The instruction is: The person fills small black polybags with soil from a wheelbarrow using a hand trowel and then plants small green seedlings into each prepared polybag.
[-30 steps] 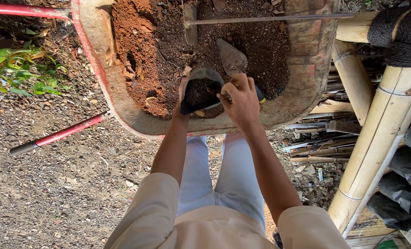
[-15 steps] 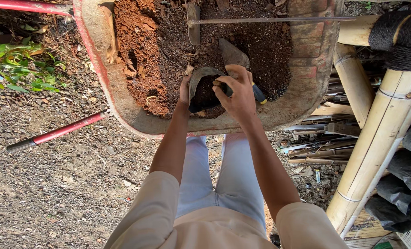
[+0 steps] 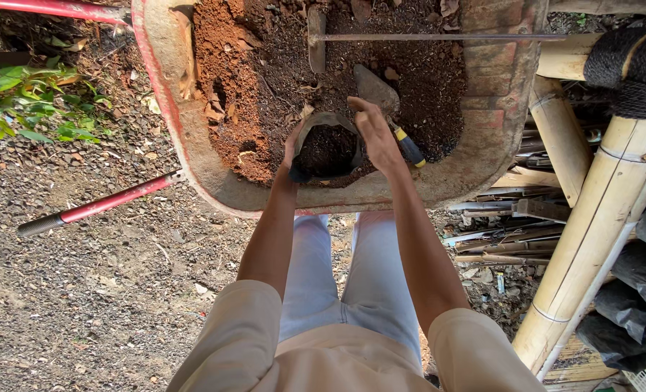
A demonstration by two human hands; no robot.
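Note:
A black plastic planting bag (image 3: 328,149), filled with dark soil, stands in the soil of a wheelbarrow (image 3: 192,156). My left hand (image 3: 291,145) grips the bag's left rim. My right hand (image 3: 376,134) holds the right rim, fingers at the top edge. A small trowel (image 3: 384,105) with a blue and yellow handle lies in the soil just behind my right hand, apart from it.
A hoe (image 3: 381,36) lies across the reddish and dark soil at the back. The wheelbarrow's red handles (image 3: 98,207) stick out left over gravel. Thick bamboo poles (image 3: 598,218) and black filled bags (image 3: 642,290) stand right. Green plants (image 3: 18,101) grow at left.
My right hand has let go of the trowel, which now lies in the soil, and has moved to the bag's right rim. The left hand stays on the bag.

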